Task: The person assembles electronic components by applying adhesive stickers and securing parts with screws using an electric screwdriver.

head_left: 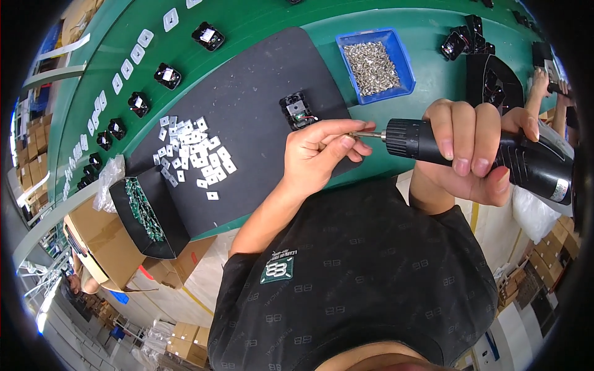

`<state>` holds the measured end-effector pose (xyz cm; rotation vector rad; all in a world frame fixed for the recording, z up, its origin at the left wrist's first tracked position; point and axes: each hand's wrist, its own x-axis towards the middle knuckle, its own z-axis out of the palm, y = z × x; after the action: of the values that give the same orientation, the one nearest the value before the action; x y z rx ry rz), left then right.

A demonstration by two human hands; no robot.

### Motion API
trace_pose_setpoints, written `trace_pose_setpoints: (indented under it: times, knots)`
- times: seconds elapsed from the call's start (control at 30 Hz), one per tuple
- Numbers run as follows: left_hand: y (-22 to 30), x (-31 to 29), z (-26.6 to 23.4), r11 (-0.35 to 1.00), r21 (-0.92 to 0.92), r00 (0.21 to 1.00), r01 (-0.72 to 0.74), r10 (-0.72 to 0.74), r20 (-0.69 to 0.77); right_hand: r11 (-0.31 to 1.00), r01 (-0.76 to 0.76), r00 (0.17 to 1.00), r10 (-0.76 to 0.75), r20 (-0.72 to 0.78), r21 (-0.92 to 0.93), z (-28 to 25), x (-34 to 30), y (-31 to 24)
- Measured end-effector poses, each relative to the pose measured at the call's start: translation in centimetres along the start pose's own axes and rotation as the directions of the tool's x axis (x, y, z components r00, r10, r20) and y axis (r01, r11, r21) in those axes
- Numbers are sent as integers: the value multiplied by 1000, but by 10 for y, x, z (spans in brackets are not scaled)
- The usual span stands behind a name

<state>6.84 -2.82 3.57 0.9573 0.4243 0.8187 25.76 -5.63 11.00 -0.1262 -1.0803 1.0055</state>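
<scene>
My right hand (470, 148) grips a black electric screwdriver (411, 139), held level with its bit (371, 134) toward the left. At the bit's tip, my left hand (318, 151) pinches what looks like a small screw (354, 134), mostly hidden by thumb and fingers. Just beyond the left hand, a black housing (297, 111) with a metal plate, a green board and thin wires lies on the dark mat (260, 80). A blue bin (405, 71) heaped with small metal screws (372, 67) stands at the mat's far right.
Several small white plates (198, 148) are scattered on the mat's left. A black box (176, 232) of green circuit boards sits at the table's left edge. Black housings (167, 75) and white pieces (171, 20) line the green belt. A co-worker's hands (539, 83) show far right.
</scene>
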Motion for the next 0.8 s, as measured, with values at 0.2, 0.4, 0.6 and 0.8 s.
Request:
trace_pose_setpoints:
  times: [0.2,0.4,0.6,0.8]
  knots:
    - [-2,-2,-1,999,-35,1000,-25,26,3,1000,8,1000,-9,10,8,2,-1,1]
    - [1,-3,-1,996,74,999,-40,41,-14,1000,-2,1000,2,12,-4,4,-2,4]
    - [-1,-3,-11,951,276,990,-142,140,29,1000,-12,1000,12,-4,5,5,-1,10]
    - [13,5,-63,336,887,901,-318,398,172,998,-7,996,2,-88,-56,-2,-5,19]
